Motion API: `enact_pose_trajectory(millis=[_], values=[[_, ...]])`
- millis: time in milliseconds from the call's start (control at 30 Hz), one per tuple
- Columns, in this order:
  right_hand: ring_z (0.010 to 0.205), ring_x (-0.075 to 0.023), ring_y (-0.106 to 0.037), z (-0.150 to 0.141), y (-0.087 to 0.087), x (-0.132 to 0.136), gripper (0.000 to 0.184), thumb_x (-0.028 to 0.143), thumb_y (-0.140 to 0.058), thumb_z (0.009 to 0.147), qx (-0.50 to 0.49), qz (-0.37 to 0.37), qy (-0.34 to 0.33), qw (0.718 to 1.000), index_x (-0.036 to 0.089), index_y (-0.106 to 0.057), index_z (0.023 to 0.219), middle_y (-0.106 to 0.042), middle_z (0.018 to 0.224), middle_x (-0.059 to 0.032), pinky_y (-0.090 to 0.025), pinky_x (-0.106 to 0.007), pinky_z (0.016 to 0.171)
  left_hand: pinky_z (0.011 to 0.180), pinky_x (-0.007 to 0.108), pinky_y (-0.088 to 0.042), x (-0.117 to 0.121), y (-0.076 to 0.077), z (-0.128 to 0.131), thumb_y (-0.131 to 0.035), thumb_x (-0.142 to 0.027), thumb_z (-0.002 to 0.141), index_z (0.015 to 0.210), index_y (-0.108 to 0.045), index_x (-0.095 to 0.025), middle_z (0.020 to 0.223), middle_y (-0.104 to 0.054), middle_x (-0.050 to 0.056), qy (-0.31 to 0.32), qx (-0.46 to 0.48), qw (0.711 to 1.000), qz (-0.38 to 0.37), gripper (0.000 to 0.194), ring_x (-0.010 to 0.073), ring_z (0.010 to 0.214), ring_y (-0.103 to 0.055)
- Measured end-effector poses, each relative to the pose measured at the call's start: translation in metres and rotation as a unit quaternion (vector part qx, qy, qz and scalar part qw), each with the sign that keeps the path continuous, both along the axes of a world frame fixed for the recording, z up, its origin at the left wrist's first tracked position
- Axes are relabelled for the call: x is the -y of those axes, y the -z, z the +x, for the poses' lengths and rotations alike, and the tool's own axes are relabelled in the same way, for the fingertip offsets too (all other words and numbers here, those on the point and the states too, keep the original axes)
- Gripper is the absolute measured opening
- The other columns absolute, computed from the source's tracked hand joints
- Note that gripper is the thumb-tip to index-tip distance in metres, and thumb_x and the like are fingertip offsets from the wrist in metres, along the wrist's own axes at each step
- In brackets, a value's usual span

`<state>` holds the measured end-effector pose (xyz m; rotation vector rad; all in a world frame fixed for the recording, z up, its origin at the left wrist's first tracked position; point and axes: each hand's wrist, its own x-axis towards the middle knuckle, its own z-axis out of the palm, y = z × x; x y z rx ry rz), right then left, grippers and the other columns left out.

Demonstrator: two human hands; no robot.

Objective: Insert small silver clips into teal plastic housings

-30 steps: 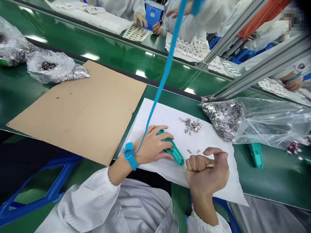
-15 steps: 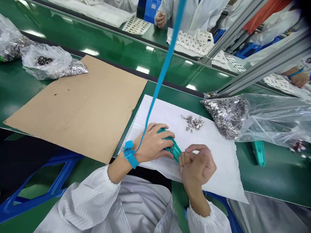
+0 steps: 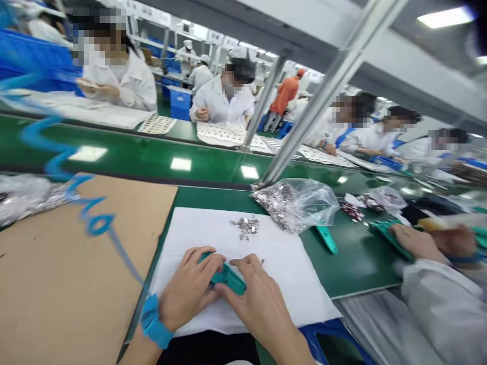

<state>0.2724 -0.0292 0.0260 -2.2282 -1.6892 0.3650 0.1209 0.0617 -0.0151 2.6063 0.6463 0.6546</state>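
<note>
My left hand (image 3: 190, 289) grips a teal plastic fixture (image 3: 227, 278) lying on a white sheet (image 3: 289, 268). A blue wrist strap (image 3: 154, 321) with a coiled cord circles that wrist. My right hand (image 3: 254, 296) rests on the fixture's right end, fingers curled down against it. What its fingertips hold is hidden. A small pile of silver metal parts (image 3: 246, 225) lies on the sheet beyond my hands.
A cardboard sheet (image 3: 57, 274) lies to the left. A plastic bag of silver parts (image 3: 292, 203) and a second teal fixture (image 3: 326, 238) sit to the right. A co-worker's hands (image 3: 418, 242) work at the right. Several people sit across the green conveyor (image 3: 152, 157).
The view has tilted up, showing the room and the workers. My right hand has moved left onto the teal fixture and lies flatter than its earlier fist.
</note>
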Motion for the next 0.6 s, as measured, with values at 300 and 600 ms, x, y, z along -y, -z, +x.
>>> enact_pose_trajectory(millis=[300, 600], values=[[0.083, -0.0302, -0.068, -0.007, -0.002, -0.017, 0.046, 0.05, -0.072, 0.076, 0.027, -0.061, -0.009, 0.998, 0.02, -0.062, 0.108, -0.065, 0.102, -0.0073, -0.052, -0.04, 0.068, 0.094, 0.036, -0.055, -0.015, 0.014, -0.002, -0.066, -0.017, 0.079, 0.122, -0.052, -0.028, 0.128, -0.062, 0.003, 0.037, 0.024, 0.997, 0.056, 0.047, 0.0239, 0.118, -0.058], [0.085, -0.0316, -0.069, 0.024, -0.023, 0.018, 0.026, 0.034, -0.057, 0.083, 0.004, -0.092, 0.057, 0.994, 0.02, -0.066, 0.103, -0.071, 0.098, -0.0099, -0.051, -0.041, 0.073, 0.098, 0.048, -0.054, -0.008, 0.0, -0.001, -0.072, -0.054, 0.076, 0.143, -0.035, -0.027, 0.147, -0.044, 0.014, -0.025, 0.041, 0.994, 0.099, 0.081, 0.0339, 0.132, -0.047]])
